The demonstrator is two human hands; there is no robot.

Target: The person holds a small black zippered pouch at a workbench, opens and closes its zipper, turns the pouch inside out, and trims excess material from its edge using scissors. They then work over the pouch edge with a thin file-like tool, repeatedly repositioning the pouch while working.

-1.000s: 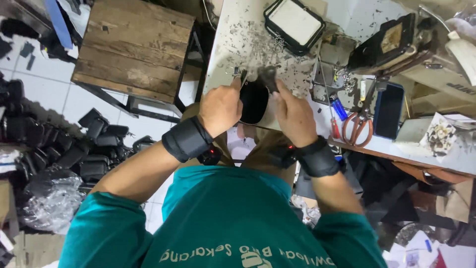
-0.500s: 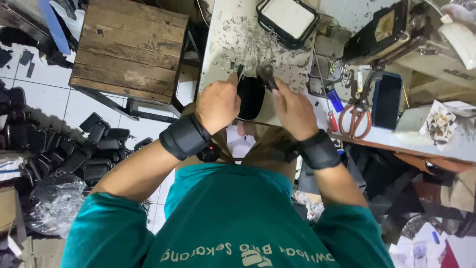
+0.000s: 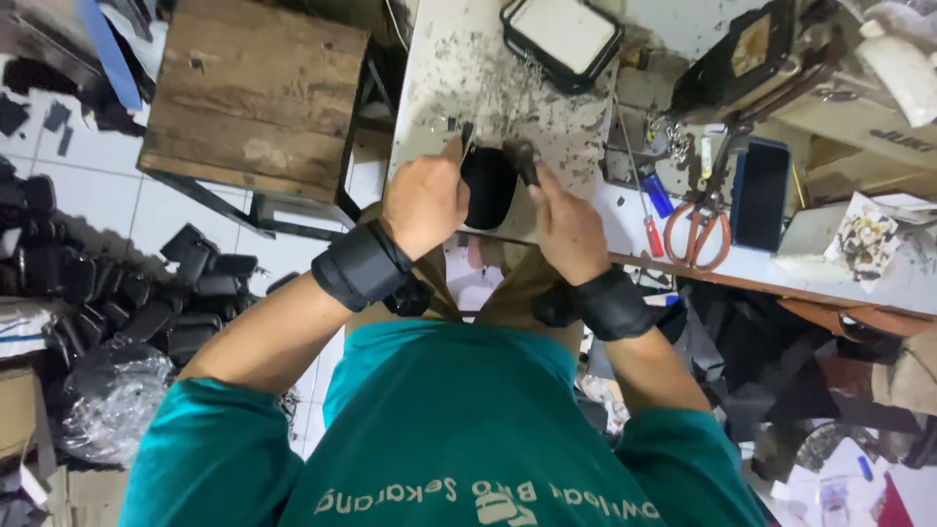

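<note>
Head view: both hands are clamped on a small black pouch-like piece (image 3: 488,185) sitting at the near edge of the counter (image 3: 429,88). The left hand (image 3: 422,203) pinches its left side, and the right hand (image 3: 568,226) grips the right side with something dark, maybe a tool, in its fingers (image 3: 527,161). The piece looks light and floppy, best held by its rim. Scraps litter the counter; orange-handled scissors (image 3: 695,234) and a phone (image 3: 759,193) crowd the right, while the left drops to the floor.
</note>
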